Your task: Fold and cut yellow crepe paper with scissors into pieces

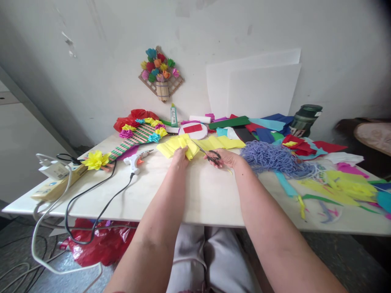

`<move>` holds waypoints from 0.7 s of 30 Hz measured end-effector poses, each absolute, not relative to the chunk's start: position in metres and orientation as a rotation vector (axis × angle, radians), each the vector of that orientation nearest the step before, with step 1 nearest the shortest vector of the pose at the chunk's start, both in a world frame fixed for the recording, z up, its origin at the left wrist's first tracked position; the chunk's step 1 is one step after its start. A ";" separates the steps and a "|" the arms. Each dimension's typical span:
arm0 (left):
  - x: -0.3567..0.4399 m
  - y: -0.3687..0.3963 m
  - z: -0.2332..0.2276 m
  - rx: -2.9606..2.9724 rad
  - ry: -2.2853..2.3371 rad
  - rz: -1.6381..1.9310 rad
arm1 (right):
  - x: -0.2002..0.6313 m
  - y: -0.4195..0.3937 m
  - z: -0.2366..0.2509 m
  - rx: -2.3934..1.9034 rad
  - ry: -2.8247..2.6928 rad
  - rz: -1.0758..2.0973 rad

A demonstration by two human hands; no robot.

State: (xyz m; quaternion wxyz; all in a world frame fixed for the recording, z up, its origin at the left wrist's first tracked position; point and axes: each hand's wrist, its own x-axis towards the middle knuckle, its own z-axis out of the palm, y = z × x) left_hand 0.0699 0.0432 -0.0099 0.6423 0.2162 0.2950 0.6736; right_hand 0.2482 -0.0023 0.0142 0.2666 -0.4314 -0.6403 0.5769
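Your left hand [179, 156] rests on the folded yellow crepe paper [195, 145], fingers pressed down together on its near edge, holding it flat against the pale wooden table [207, 195]. Your right hand [227, 158] grips the black-handled scissors [210, 154], fingers curled through the loops; the blades point toward the paper and reach its edge just beside your left hand. I cannot tell from here whether the blades are parted or together.

The yellow paper lies at the middle of the table, well back from the near edge, stretching right toward a heap of lilac-blue yarn [275, 158], which lies just beside your right wrist. To the left of the paper lies a white glue gun [137, 160] with a black cord trailing off the table edge, and beyond it a striped woven piece trimmed with coloured paper flowers [139, 134]. A yellow paper flower [95, 159] lies near a beige power strip [58, 185] at the left end. Behind the paper are a white round disc with a red rectangle [193, 130], a small glue bottle [174, 115] and loose sheets of red, blue and green paper [269, 130]. A dark green jar [305, 120] stands at the back right. On the wall hangs a small lattice basket of paper flowers [161, 73].
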 end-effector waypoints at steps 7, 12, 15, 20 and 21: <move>0.072 0.041 -0.011 0.519 0.703 1.526 | 0.246 0.000 0.012 -1.161 -1.744 1.537; 0.072 0.041 -0.011 0.520 0.717 1.533 | 0.245 0.002 0.010 -1.154 -1.722 1.534; 0.072 0.041 -0.010 0.523 0.722 1.526 | 0.244 0.002 0.010 -1.159 -1.710 1.542; 0.070 0.042 -0.011 0.532 0.706 1.520 | 0.244 0.001 0.011 -1.182 -1.694 1.539; 0.070 0.043 -0.012 0.532 0.698 1.524 | 0.243 0.001 0.012 -1.189 -1.690 1.537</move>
